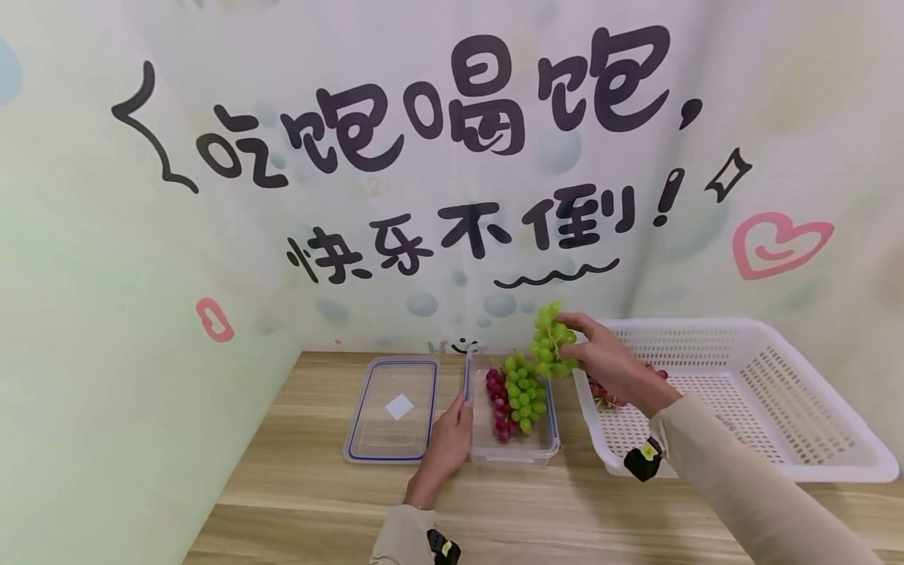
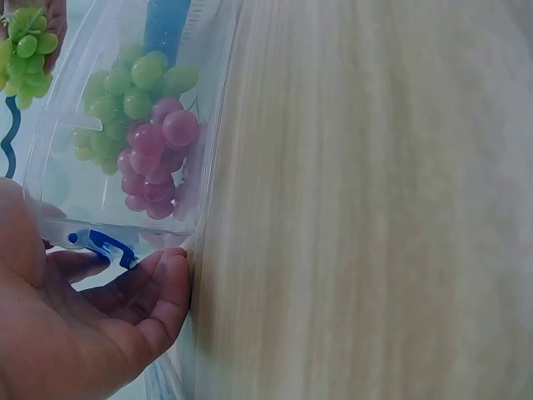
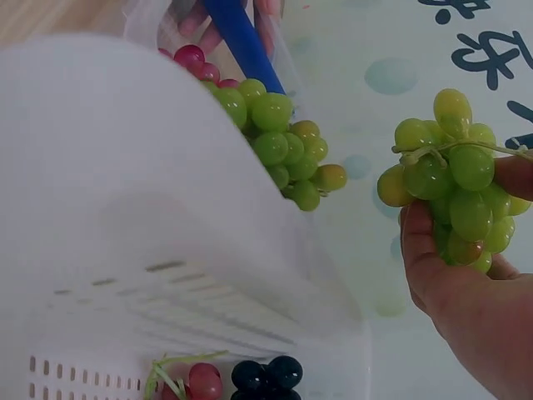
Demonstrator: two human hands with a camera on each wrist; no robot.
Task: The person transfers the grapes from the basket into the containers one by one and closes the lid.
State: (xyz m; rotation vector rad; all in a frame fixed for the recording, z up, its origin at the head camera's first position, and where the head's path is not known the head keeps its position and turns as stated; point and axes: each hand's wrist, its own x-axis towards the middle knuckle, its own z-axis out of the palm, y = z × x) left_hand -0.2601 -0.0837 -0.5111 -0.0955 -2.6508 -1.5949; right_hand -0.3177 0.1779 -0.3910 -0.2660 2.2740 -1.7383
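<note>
My right hand (image 1: 609, 359) holds a bunch of green grapes (image 1: 551, 345) in the air, above the right rim of a clear plastic food container (image 1: 513, 453). In the right wrist view the thumb and fingers lie around the held bunch, its stem showing on top. Inside the container a bunch of red grapes (image 1: 498, 404) lies left of another green bunch (image 1: 526, 399). My left hand (image 1: 449, 441) grips the container's left side, its fingers curled at the wall by a blue-edged latch (image 2: 112, 247) in the left wrist view.
A clear lid (image 1: 381, 431) with a blue seal and a white label lies left of the container. On the right stands a white perforated basket (image 1: 833, 420) with red grapes (image 1: 606, 398) and dark grapes (image 3: 268, 377). A printed curtain (image 1: 424, 47) hangs behind the wooden table (image 1: 282, 502).
</note>
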